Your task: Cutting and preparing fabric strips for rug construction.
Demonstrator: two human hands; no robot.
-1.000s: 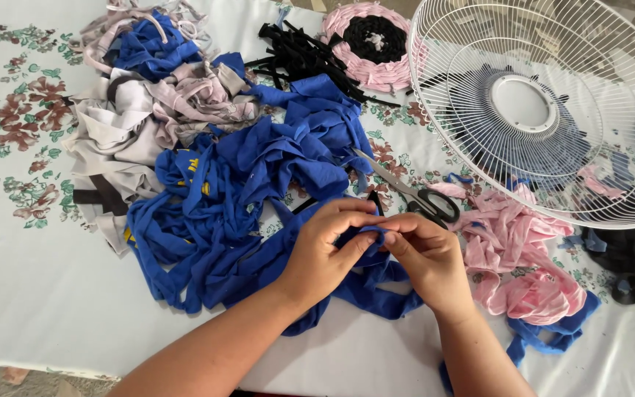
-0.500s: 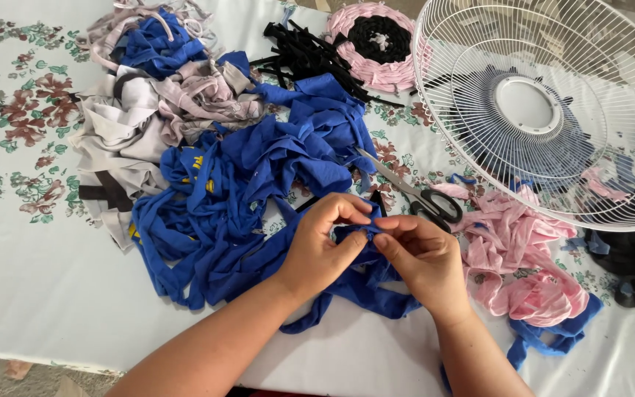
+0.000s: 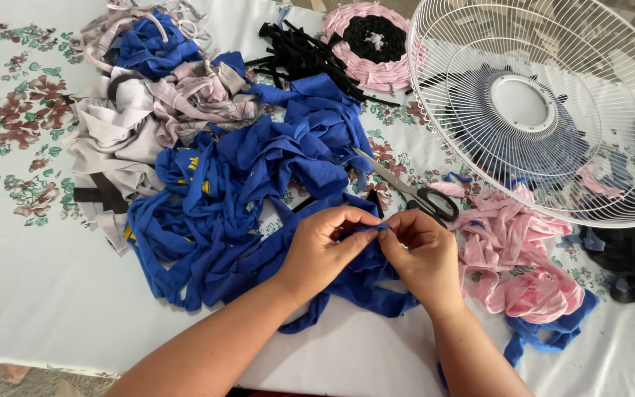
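a: where's the blue fabric strip (image 3: pixel 367 229) sitting?

b: pinched between the two hands, just above the near edge of the blue fabric pile (image 3: pixel 251 198). its short visible end runs across the gap between the fingertips, and the rest seems to trail down into the pile under the wrists.

a: anything different from a second ago?

b: little. the hands have stayed over the same spot in front of the pile. the fingertips have drawn closer together on the strip, and the view has drifted slightly. i judge that as fine finger work on one strip going on in place, not a reach for anything new.

a: and the hands themselves?

b: the left hand (image 3: pixel 325 246) is curled, thumb and forefinger closed on the strip. the right hand (image 3: pixel 424 254) mirrors it, fingers bent and nipped onto the same strip from the other side. the two hands are nearly touching at the fingertips, neither one open.

a: what lies around them?

b: the scissors (image 3: pixel 413 192) lie just behind the right hand, blades pointing up and left, black handles near the knuckles. to the right is a heap of pink fabric strips (image 3: pixel 516 254) with a bit of blue poking out below it. beyond that a white fan grille (image 3: pixel 553 103) lies flat with strips woven near its hub. at the back are a bundle of black strips (image 3: pixel 299 53), a round pink and black woven mat (image 3: pixel 369 40), and to the left a grey and lilac fabric pile (image 3: pixel 148 110). all of it rests on a white floral tablecloth (image 3: pixel 16 265).
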